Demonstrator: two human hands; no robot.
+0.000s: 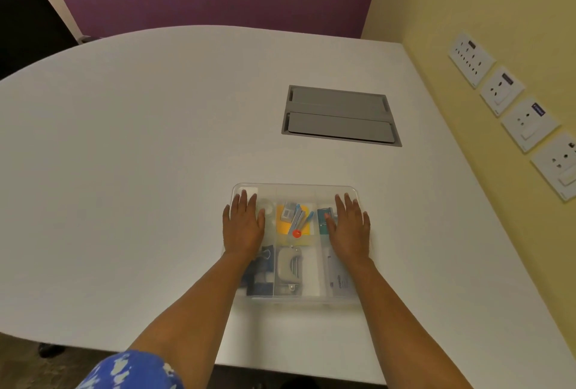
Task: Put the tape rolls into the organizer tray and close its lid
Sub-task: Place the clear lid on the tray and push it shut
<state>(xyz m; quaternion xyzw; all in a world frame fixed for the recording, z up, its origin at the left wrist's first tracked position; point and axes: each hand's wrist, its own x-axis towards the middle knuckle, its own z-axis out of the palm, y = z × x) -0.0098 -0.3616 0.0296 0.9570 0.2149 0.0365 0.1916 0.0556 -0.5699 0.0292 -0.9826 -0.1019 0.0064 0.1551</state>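
- Organizer tray (pixel 295 299): clear plastic, sits on the white table (pixel 140 170) near its near edge, right of centre.
- Lid (pixel 296 190): clear, lies flat on top of the tray; contents show through it.
- Left hand (pixel 244 226): flat, palm down, fingers spread, resting on the lid's left side.
- Right hand (pixel 350 229): flat, palm down, fingers spread, resting on the lid's right side. Neither hand grips anything.
- Tape rolls: a pale round shape shows in the far-left compartment just beside the left hand; too blurred to confirm it as tape.
- Middle far compartment: yellow pad (pixel 293 223) with small packets and a red-tipped item on it.
- Near compartments: binder clip (pixel 265 254), grey hole punch (pixel 290 267), white box (pixel 338 279) at right.
- Far on the table: grey cable hatch (pixel 339 116), well apart from the tray.
- Right wall: row of socket plates (pixel 511 108).
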